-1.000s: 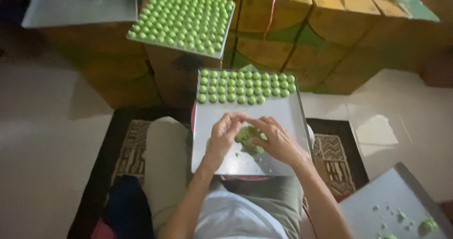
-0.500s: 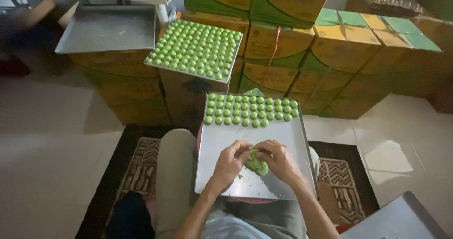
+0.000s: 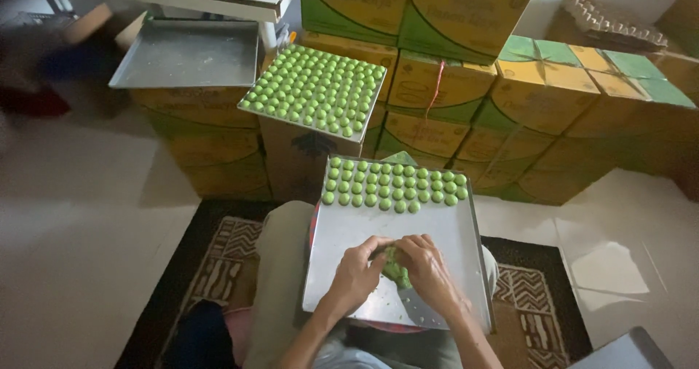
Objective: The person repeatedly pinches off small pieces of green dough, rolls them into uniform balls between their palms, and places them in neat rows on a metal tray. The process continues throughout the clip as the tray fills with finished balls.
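A metal tray point(image 3: 444, 246) rests on my lap. Rows of small green dough balls point(image 3: 393, 184) fill its far end. Over the tray's near half, my left hand point(image 3: 357, 273) and my right hand point(image 3: 428, 268) meet around a lump of green dough point(image 3: 396, 271). Both hands pinch it between their fingers, and the hands hide most of the lump.
A second tray full of green balls point(image 3: 314, 92) sits on yellow-green cardboard boxes point(image 3: 437, 85) ahead. An empty metal tray point(image 3: 186, 54) lies on boxes at the far left. A patterned rug point(image 3: 218, 267) lies under me. Another tray's corner point(image 3: 626, 351) shows at the lower right.
The view has tilted upward, so the boxes and the far trays show more. My hands stay together on the dough lump, slightly nearer to me on the tray.
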